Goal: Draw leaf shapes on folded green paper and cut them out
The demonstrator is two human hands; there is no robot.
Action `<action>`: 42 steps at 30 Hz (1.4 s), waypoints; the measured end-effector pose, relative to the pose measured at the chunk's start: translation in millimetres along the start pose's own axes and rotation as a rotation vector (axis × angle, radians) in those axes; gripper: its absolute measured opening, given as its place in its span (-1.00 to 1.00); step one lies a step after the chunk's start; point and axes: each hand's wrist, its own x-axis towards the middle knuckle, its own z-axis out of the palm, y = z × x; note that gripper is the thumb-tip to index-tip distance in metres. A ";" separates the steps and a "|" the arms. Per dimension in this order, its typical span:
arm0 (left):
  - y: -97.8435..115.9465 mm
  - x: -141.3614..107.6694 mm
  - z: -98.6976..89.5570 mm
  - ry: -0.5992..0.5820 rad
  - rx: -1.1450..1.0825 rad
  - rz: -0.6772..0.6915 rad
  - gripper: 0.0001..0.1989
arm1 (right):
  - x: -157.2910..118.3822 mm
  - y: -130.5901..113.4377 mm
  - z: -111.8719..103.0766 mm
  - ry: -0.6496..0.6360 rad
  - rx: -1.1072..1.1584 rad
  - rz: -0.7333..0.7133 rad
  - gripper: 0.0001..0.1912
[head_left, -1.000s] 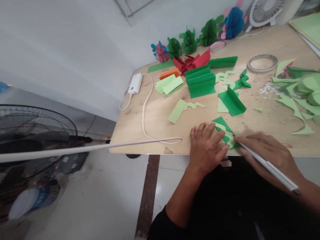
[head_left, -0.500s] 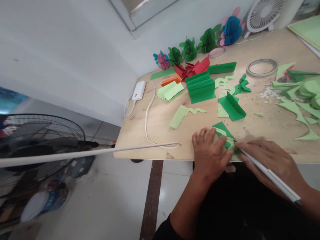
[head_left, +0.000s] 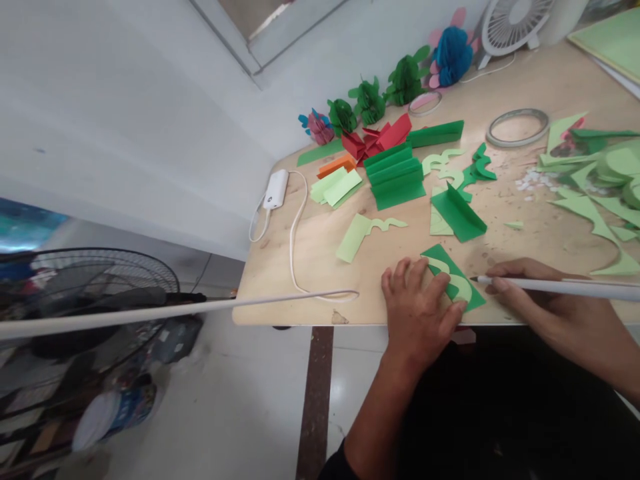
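The right hand (head_left: 543,300) is closed on a slim white pen (head_left: 565,287), pinched between thumb and fingers, its dark tip just beside the edge of a dark green paper sheet (head_left: 443,257); whether it touches, I cannot tell. The left hand (head_left: 417,307) lies open and flat, fingers spread, pressing that sheet and a pale green curved cutout (head_left: 461,289) onto the plywood counter (head_left: 320,267). Firm, even pressure close to the pen tip seems best, so the paper cannot creep. The left hand hides much of the cutout's outline. Beyond lies a pleated green paper fold (head_left: 395,177).
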 end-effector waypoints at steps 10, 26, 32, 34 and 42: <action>-0.1 -0.5 0.9 0.015 -0.032 -0.014 -0.66 | 2.7 2.2 3.8 -0.003 -0.007 -0.051 -0.69; -0.3 0.3 0.3 0.003 -0.036 -0.005 -0.66 | 1.8 1.7 3.2 -0.010 -0.069 -0.072 -0.68; -0.5 0.3 0.9 0.007 -0.038 -0.006 -0.66 | -2.5 4.5 3.1 -0.019 -0.101 -0.056 -0.68; -0.3 0.5 0.9 0.010 -0.033 -0.004 -0.67 | -3.9 4.6 3.1 -0.010 -0.117 -0.053 -0.68; 0.2 1.3 0.6 -0.001 -0.023 -0.010 -0.66 | -5.0 -1.2 2.1 0.024 -0.141 -0.069 -0.66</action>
